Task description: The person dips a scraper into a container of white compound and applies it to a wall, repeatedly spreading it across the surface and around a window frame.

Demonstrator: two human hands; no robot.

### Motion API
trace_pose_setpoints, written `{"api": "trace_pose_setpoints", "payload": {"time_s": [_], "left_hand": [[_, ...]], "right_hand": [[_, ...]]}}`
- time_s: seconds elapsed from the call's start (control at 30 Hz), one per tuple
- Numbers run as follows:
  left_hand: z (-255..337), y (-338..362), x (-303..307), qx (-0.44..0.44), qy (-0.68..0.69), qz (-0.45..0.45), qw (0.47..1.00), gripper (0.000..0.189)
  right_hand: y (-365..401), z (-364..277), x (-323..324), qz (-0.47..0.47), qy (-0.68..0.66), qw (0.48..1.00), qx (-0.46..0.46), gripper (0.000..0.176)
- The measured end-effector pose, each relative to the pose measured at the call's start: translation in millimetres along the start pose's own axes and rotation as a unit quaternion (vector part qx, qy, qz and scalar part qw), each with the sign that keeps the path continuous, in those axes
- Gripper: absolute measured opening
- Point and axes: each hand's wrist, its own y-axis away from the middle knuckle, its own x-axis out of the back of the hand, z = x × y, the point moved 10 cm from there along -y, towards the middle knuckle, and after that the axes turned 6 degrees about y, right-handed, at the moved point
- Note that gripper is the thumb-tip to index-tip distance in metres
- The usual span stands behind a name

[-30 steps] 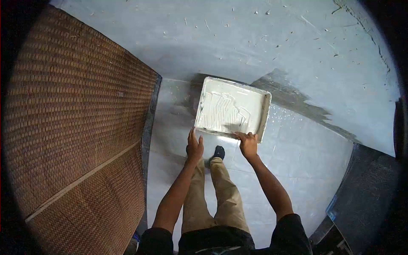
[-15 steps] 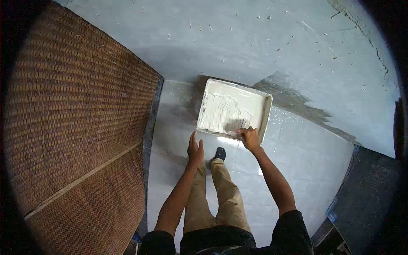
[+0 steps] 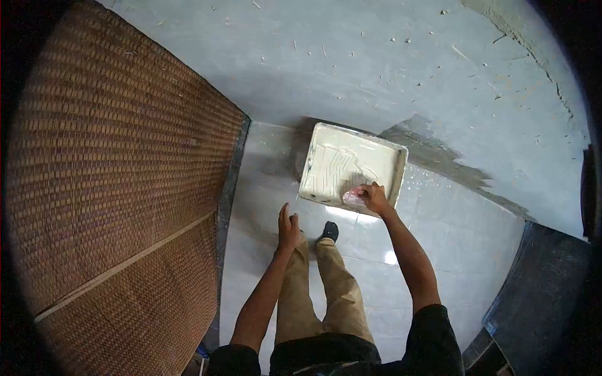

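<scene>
A rectangular tray [image 3: 402, 169] of cream-white paint [image 3: 370, 147] rests on the tiled floor against the wall. Zigzag lines run through the paint on its left half. My right hand [image 3: 377, 200] is at the tray's near right edge, its fingers pinched on a flat pink-and-white piece [image 3: 355, 195] whose exact kind I cannot make out. That piece hangs over the tray's near rim. Short of the tray's near left corner, my left hand [image 3: 289, 230] is held in the air with fingers stretched out and nothing in it.
A woven brown panel [image 3: 119, 169] stands along the left. Ahead rises a grey wall [image 3: 301, 69] with pale spatters and a bare rough patch [image 3: 433, 144]. My foot in a dark sock [image 3: 330, 231] is on the tiles near the tray. A dark panel [image 3: 545, 276] is at right.
The pink-and-white piece has tilted up in my right hand and shows more of its face. My left hand has stayed nearly in place, and the whole view has shifted slightly.
</scene>
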Motion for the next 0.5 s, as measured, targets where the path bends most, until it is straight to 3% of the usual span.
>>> {"api": "trace_pose_setpoints", "payload": {"time_s": [0.27, 0.37, 0.5], "left_hand": [[6, -3, 15, 0.021, -0.011, -0.001, 1.000, 0.052], [13, -5, 22, 0.029, 0.012, 0.002, 1.000, 0.052], [44, -7, 40, 0.021, 0.011, 0.001, 1.000, 0.052]], "right_hand": [[-13, -6, 28, -0.006, 0.035, 0.999, -0.014, 0.023], [-14, 23, 16, -0.046, -0.014, 0.997, -0.063, 0.028], [8, 42, 23, -0.081, -0.234, 0.958, -0.146, 0.032]]}}
